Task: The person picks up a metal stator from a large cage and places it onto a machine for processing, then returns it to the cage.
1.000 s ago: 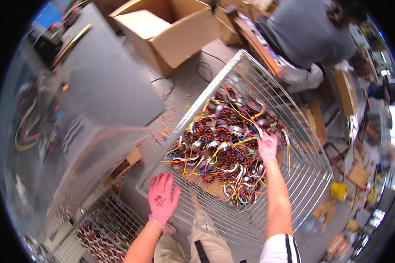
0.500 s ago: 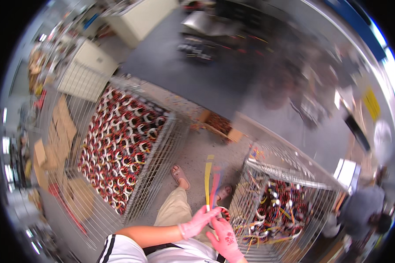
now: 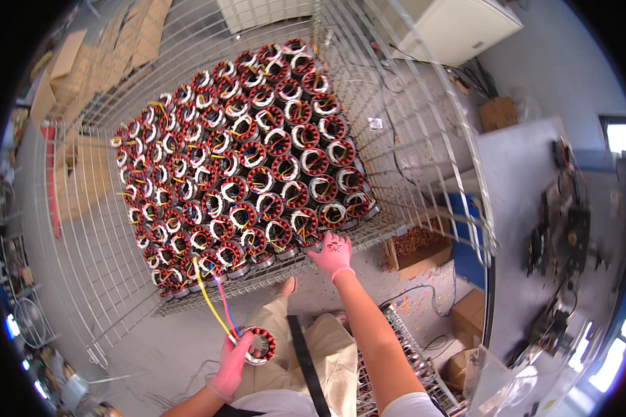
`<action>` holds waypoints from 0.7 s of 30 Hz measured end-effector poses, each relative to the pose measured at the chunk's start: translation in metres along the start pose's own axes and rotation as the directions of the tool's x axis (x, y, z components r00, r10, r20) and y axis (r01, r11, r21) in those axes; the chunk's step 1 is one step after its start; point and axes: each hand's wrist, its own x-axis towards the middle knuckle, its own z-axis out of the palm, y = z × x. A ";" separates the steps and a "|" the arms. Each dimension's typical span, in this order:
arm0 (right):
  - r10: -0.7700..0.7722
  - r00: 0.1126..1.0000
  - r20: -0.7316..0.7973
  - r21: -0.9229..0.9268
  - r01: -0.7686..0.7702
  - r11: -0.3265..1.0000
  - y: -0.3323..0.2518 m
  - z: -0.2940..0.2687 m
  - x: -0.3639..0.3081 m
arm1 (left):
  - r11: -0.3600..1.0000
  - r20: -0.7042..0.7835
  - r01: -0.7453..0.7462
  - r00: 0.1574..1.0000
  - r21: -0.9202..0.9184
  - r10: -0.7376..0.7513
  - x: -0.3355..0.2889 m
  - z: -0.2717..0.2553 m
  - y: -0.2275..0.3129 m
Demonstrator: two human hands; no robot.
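My left hand point(image 3: 231, 368), in a pink glove, is closed on a ring-shaped motor stator point(image 3: 260, 346) with red windings, held in front of my lap. Yellow and pink lead wires point(image 3: 214, 306) stick up from it, along with a short blue one. My right hand point(image 3: 334, 254), also pink-gloved, reaches forward to the near edge of a wire-mesh basket point(image 3: 271, 267). Its thumb and fingers are around the rim of a front-row stator point(image 3: 310, 240); the fingertips are partly hidden. Rows of similar stators point(image 3: 257, 179) with white lacing stand packed in the basket.
Mesh walls point(image 3: 438, 90) rise around the stators. At the right, a cardboard box point(image 3: 424, 254) of small reddish pieces stands on the floor beside a workbench point(image 3: 528, 208). A second wire basket point(image 3: 403, 347) is beside my right arm. Flattened cardboard point(image 3: 83, 181) lies left, beyond the mesh.
My view has turned left to the large basket. My right hand has left the wired stator and reached to the basket's front row. The stator stays in my left hand.
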 end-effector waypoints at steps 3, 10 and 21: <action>0.106 0.976 0.192 -0.201 -0.067 0.977 -0.010 0.028 0.048 | 0.996 0.023 0.007 1.000 -0.089 -0.005 0.011 -0.023 0.001; 0.216 0.934 0.285 -0.267 -0.139 0.954 -0.021 0.056 0.085 | 0.955 -0.043 0.150 0.985 -0.256 -0.166 0.026 -0.022 0.004; 0.119 0.945 0.304 -0.210 -0.056 0.976 0.001 0.071 0.089 | 0.851 -0.005 0.213 0.969 -0.480 -0.245 0.025 -0.006 -0.002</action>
